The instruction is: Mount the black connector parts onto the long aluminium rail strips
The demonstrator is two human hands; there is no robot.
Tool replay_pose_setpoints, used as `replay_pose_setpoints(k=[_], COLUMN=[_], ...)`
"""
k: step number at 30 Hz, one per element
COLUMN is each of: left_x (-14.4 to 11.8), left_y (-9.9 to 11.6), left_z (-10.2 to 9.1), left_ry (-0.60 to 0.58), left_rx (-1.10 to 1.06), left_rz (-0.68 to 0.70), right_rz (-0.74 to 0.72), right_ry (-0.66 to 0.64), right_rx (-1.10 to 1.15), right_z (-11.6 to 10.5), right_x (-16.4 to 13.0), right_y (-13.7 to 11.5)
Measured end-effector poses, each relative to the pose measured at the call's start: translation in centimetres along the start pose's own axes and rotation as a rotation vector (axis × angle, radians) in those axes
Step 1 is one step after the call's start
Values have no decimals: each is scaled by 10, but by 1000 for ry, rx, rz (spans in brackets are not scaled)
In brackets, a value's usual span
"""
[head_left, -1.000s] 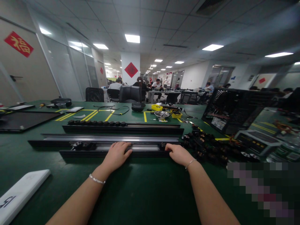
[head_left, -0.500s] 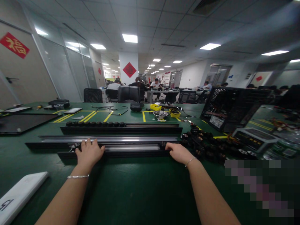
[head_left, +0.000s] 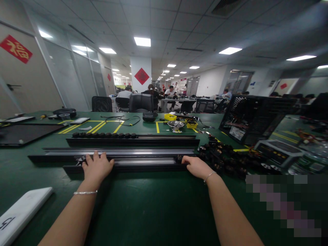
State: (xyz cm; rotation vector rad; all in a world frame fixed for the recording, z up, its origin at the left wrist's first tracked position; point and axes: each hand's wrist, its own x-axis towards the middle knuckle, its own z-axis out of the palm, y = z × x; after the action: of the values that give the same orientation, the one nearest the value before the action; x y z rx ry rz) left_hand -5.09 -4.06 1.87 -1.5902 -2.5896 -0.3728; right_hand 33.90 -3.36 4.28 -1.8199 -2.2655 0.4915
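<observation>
Since a second ago the left hand (head_left: 96, 166) has slid from the middle of the nearest black rail (head_left: 151, 164) toward its 9 o'clock end, so both hands now bracket it; left fingers spread flat on the rail, right hand (head_left: 195, 166) curled over the 3 o'clock end; two more rails (head_left: 133, 140) lie at 12 o'clock on the green table (head_left: 153, 212).

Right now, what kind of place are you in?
Probably a big open workshop or assembly room in an office building. Long green worktables with yellow marked lines, black rails, an open computer case, and other people seated at benches farther back suggest it.
</observation>
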Motion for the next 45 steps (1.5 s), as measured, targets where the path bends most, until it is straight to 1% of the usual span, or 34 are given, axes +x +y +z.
replay_pose_setpoints(k=[2,6,11,16,21,28,33,40,45], left_x=[0,0,2,3,5,4,3,3,3], left_y=[0,-2,-2,-3,-3,0,1,2,1], left_z=[0,1,2,4,5,-1,-1,-2,-2], left_ry=[-12,11,-24,-31,-87,-143,-157,-167,-177], left_rx=[-13,-8,-11,-17,-16,-38,-46,-65,-46], left_rz=[0,28,5,-5,-16,-56,-76,-88,-82], right_rz=[-1,3,20,30,29,45,69,65,30], right_ry=[-5,8,17,9,29,47,54,52,42], right_rx=[6,4,-9,-7,-5,-18,-37,-17,25], right_z=[0,1,0,-1,-2,-3,-6,-9,-10], right_x=[0,1,1,0,0,1,0,-2,-1], right_y=[1,5,8,7,9,15,16,19,25])
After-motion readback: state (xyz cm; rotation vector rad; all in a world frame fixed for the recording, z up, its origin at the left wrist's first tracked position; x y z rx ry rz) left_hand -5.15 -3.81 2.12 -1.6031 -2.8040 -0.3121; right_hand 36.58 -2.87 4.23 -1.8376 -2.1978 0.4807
